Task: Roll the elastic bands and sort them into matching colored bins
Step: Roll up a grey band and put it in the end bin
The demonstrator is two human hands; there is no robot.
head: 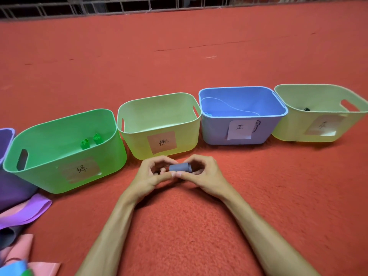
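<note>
Band roll (180, 167), slate-blue and wound tight, is held just above the red carpet (179, 226), near the front of the pale bin (135, 142). Left hand (149, 176) and right hand (207, 174) each keep a narrow grip on it, thumbs under, fingers curled over. If one hand lets go, the springy coil could unwind. Its greyish tint could also misdirect it: the blue bin (215, 132) seems the match, yet the far-right bin (288, 128) holds something dark. Labels read 绿 on the green bin (49, 176), 粉 on the pale one, 蓝 on the blue; the last is too blurred.
</note>
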